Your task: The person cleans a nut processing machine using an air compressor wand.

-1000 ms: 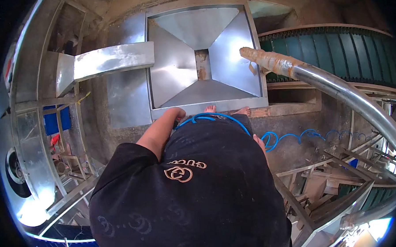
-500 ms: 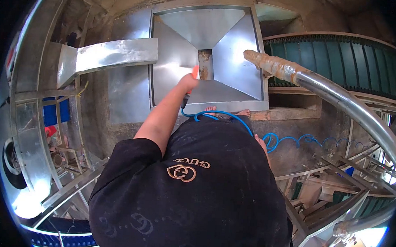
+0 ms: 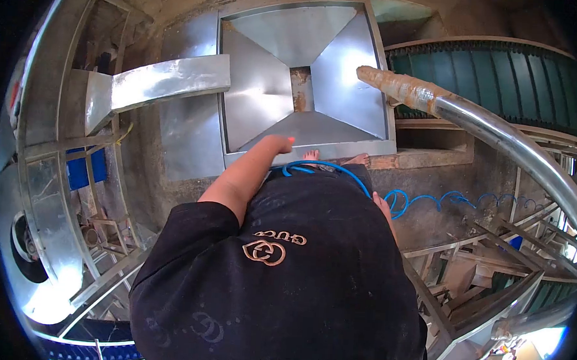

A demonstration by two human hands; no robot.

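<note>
My left hand (image 3: 278,144) is closed round an orange-tipped air blow gun (image 3: 291,141), over the near edge of a square metal hopper (image 3: 261,63). Most of the gun is hidden behind the hand. From near that hand, a blue air hose (image 3: 331,165) arches across my front to the right. My right hand (image 3: 380,201), low at my right side, has its fingers bent where the hose passes; my shirt partly covers it. The hopper's sloping sides lead down to a rectangular opening with brown residue.
A shiny metal chute (image 3: 170,81) reaches over the hopper's left rim. A taped metal pipe (image 3: 471,123) comes in from the right, above a green slatted conveyor (image 3: 492,83). The hose's coils (image 3: 452,199) trail off right. Bare feet (image 3: 311,155) stand by the hopper's near edge.
My left hand has drawn back toward me with the blow gun, from over the hopper's middle to its near edge. My right hand stays at my side.
</note>
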